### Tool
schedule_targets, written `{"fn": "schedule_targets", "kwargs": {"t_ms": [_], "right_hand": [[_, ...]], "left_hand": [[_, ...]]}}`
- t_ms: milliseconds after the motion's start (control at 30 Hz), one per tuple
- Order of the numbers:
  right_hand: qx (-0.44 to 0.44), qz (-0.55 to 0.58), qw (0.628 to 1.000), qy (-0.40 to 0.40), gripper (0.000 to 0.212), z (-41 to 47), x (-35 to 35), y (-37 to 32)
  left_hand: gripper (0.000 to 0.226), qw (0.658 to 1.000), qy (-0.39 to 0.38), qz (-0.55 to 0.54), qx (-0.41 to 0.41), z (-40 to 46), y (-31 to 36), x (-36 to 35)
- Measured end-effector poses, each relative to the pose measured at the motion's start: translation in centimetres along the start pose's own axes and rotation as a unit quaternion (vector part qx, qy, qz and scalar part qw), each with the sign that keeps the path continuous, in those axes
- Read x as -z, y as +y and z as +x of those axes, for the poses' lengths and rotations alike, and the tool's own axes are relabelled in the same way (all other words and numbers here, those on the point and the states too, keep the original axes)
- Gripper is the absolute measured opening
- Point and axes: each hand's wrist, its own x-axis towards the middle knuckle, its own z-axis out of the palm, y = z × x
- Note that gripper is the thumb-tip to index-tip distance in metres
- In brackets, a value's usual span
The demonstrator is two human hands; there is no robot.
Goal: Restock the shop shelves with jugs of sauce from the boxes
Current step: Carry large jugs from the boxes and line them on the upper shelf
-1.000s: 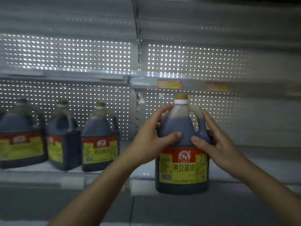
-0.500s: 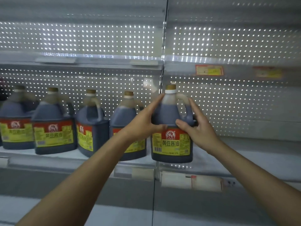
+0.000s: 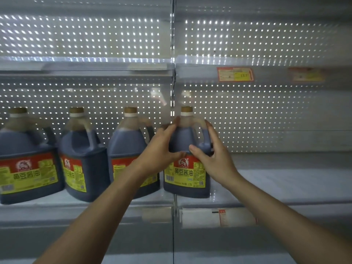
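Observation:
A dark sauce jug [image 3: 187, 175] with a red and yellow label and a gold cap stands upright on the white shelf [image 3: 276, 185], at the right end of a row. My left hand [image 3: 161, 151] grips its left shoulder, thumb across the front. My right hand [image 3: 213, 155] grips its right shoulder and handle, thumb on the front. Three more identical jugs stand to the left: one [image 3: 127, 149] right beside it, one [image 3: 83, 161] turned sideways, one [image 3: 26, 164] at the far left.
The shelf runs on bare to the right of the held jug. A perforated back panel [image 3: 266, 115] is lit from behind. The shelf above [image 3: 85, 67] carries price tags [image 3: 235, 74] on its front rail. A white tag [image 3: 219, 218] sits on the lower rail.
The jug has gone from the shelf's front edge back into line with the row, standing on the shelf. Both hands stay on its shoulders. The view has shifted left and closer.

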Motion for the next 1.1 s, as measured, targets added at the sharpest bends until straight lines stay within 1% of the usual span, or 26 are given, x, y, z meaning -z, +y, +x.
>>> {"fn": "schedule_targets", "kwargs": {"t_ms": [67, 133, 267, 367, 500, 600, 700, 767, 833, 933, 1100], "right_hand": [[0.002, -0.010, 1.000, -0.010, 0.083, 0.1, 0.3, 0.1], [0.014, -0.038, 0.999, -0.018, 0.081, 0.1, 0.7, 0.3], [0.012, -0.081, 0.996, -0.020, 0.096, 0.2, 1.3, 0.4], [0.022, -0.084, 0.996, -0.018, 0.098, 0.4, 1.0, 0.5], [0.024, -0.092, 0.995, 0.010, 0.095, 0.1, 0.1, 0.7], [0.028, -0.089, 0.996, 0.001, 0.089, -0.1, 0.1, 0.4], [0.021, -0.092, 0.995, -0.028, 0.089, -0.6, 1.1, 0.0], [0.013, -0.125, 0.992, -0.028, 0.089, -1.4, 2.2, -0.1], [0.007, -0.140, 0.990, -0.020, 0.082, -2.2, 3.5, -0.1], [0.000, -0.133, 0.991, -0.013, 0.067, -3.6, 6.1, -0.3], [-0.030, -0.116, 0.993, 0.021, 0.049, -6.9, 12.5, -0.2]], "left_hand": [[0.100, 0.999, 0.014, 0.016, -0.026, 0.0, 0.0, -0.1], [0.097, 0.999, 0.016, -0.003, -0.036, 0.0, -0.3, -0.2], [0.096, 0.999, 0.030, 0.005, -0.043, -0.3, -0.5, -0.2], [0.097, 0.998, 0.036, 0.017, -0.046, -0.4, -0.6, -0.2], [0.098, 0.999, 0.019, 0.025, -0.042, -0.1, -1.1, 0.0], [0.097, 0.998, 0.018, 0.029, -0.044, -0.3, -1.0, 0.0], [0.083, 0.993, 0.071, 0.030, -0.085, -1.2, 0.3, -0.1], [0.071, 0.987, 0.104, 0.019, -0.121, -1.7, 1.7, -0.2], [0.065, 0.983, 0.110, -0.006, -0.150, -1.9, 3.4, -0.7], [0.062, 0.980, 0.084, -0.026, -0.178, -1.6, 5.5, -2.3], [0.055, 0.982, 0.043, -0.048, -0.180, -0.2, 8.4, -7.2]]}}
